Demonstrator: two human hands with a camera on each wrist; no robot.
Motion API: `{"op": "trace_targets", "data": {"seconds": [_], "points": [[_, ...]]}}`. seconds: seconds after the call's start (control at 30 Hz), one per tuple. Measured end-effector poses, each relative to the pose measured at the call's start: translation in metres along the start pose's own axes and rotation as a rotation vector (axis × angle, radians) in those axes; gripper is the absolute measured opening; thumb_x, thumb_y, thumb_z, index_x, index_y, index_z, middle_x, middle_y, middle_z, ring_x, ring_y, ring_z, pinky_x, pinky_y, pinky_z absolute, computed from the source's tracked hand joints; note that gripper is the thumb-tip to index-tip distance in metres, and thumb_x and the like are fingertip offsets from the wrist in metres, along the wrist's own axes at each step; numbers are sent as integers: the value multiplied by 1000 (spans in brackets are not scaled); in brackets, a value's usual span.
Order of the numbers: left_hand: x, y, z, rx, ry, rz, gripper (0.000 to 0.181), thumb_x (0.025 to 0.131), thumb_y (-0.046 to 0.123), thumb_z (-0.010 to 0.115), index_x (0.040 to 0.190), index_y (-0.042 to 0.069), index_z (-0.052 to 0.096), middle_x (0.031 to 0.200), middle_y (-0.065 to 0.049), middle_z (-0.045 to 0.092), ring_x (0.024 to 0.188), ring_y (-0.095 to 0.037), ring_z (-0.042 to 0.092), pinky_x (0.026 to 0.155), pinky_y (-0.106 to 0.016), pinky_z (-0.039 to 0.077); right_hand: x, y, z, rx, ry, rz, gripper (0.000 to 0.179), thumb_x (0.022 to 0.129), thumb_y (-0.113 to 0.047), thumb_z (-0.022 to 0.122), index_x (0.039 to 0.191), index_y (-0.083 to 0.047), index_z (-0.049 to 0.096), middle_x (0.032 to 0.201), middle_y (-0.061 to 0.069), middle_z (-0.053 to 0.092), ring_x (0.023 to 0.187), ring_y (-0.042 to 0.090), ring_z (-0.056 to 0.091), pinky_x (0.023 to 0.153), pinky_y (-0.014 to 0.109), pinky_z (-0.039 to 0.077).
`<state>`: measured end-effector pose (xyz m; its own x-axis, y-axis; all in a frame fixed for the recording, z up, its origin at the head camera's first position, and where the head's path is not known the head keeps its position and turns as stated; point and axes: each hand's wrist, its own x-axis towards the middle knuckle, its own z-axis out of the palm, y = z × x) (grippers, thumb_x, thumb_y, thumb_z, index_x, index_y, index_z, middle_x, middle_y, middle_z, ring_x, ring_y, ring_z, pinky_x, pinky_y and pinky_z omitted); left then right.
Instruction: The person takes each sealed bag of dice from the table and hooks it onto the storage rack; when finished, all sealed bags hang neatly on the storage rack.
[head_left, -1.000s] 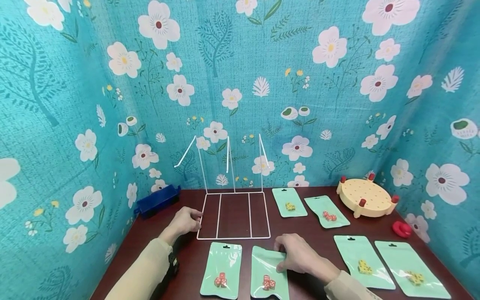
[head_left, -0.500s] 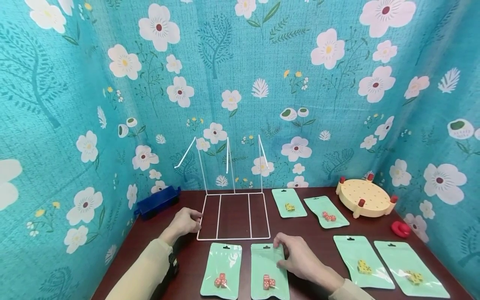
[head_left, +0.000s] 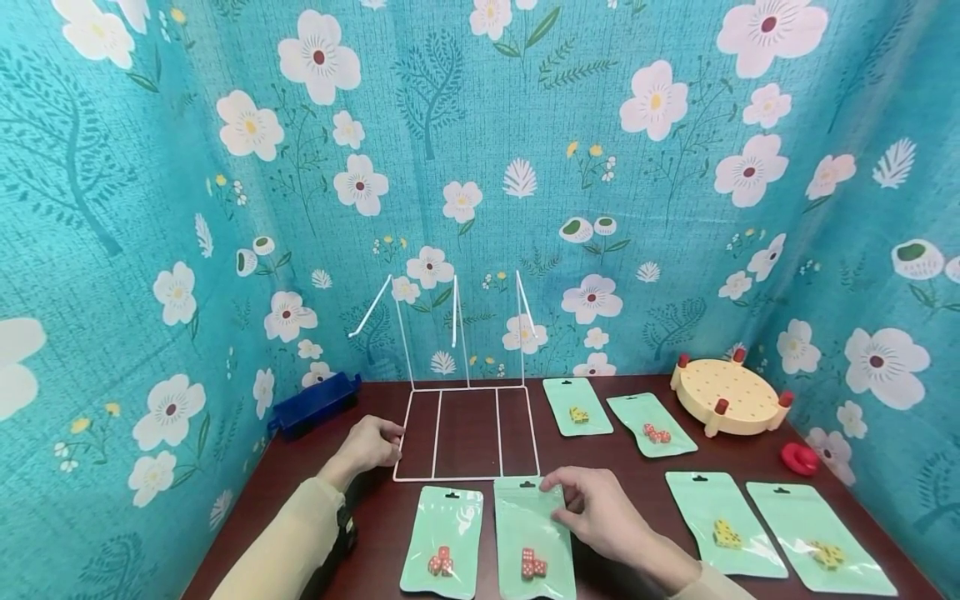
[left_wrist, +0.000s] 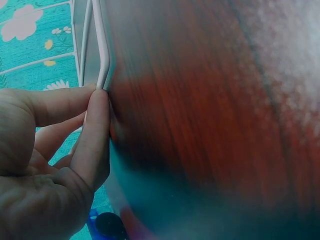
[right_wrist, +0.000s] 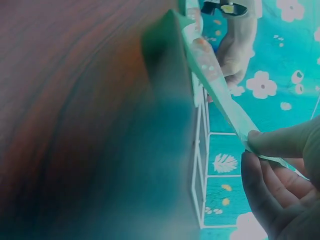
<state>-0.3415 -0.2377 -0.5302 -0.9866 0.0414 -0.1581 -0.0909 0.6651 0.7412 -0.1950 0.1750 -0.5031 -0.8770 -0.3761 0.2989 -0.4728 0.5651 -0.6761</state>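
Green pouch (head_left: 531,525): left of my right hand (head_left: 602,512), upper right edge pinched; my left hand (head_left: 371,443) pinches the white rack's (head_left: 468,388) left side.

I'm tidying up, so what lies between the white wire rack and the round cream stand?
The head view shows a green pouch of yellow dice nearer the rack and a green pouch of red dice nearer the stand.

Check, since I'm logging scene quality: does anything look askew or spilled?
The rear bag of red dice, slightly: it lies slanted, its left edge wavy, unlike the straighter bag of yellow dice beside it. No spill shows.
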Motion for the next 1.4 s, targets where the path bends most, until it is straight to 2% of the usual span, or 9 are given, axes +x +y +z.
{"op": "trace_targets", "data": {"seconds": [0.27, 0.57, 0.77, 1.0, 1.17, 1.3, 1.4], "points": [[1, 1, 0, -6, 4, -3, 47, 86, -8, 78, 131, 3, 81, 91, -9, 69, 84, -24, 66, 70, -30, 56, 2, -13, -6, 47, 56, -23, 36, 85, 2, 92, 112, -18, 81, 94, -4, 81, 72, -6, 68, 66, 23, 61], [-2, 3, 1, 13, 4, 6, 48, 85, -8, 78, 131, 3, 82, 90, -8, 69, 83, -23, 65, 70, -30, 55, 8, -22, -10, 13, 92, -69, 38, 85, 2, 93, 115, -19, 83, 102, -3, 84, 76, -6, 69, 68, 22, 63], [-3, 5, 1, 18, 8, 6, 48, 84, -7, 79, 130, 4, 82, 92, -8, 70, 86, -23, 65, 71, -30, 55, 15, -30, -11, -1, 127, -157, 39, 84, 6, 92, 114, -17, 82, 100, -3, 84, 75, -7, 69, 68, 21, 63], [-4, 3, -1, 6, 4, 6, 46, 85, -6, 78, 130, 4, 82, 92, -8, 70, 86, -23, 65, 72, -30, 56, 26, -43, -17, 6, 195, -268, 42, 81, 11, 90, 114, -13, 82, 90, -3, 79, 72, -8, 69, 69, 16, 62], [-5, 3, -3, -14, -6, 10, 45, 87, -5, 78, 131, 3, 82, 92, -8, 71, 85, -21, 66, 72, -30, 56, 37, -58, -21, 41, 208, -275, 41, 83, 11, 89, 116, -12, 82, 88, -5, 78, 70, -8, 69, 68, 18, 62], [-4, 2, -4, -31, -13, 11, 45, 88, -5, 77, 132, 2, 81, 93, -8, 71, 85, -21, 66, 72, -30, 57, 47, -67, -20, 65, 208, -285, 40, 84, 10, 89, 117, -12, 82, 85, -5, 74, 65, -8, 62, 63, 18, 58], [-4, 1, -3, -42, -14, 7, 45, 88, -6, 76, 132, 2, 81, 93, -8, 70, 85, -21, 66, 72, -30, 57, 56, -73, -17, 97, 198, -284, 39, 86, 9, 88, 119, -12, 82, 83, -4, 70, 65, -5, 61, 64, 21, 60]]}}
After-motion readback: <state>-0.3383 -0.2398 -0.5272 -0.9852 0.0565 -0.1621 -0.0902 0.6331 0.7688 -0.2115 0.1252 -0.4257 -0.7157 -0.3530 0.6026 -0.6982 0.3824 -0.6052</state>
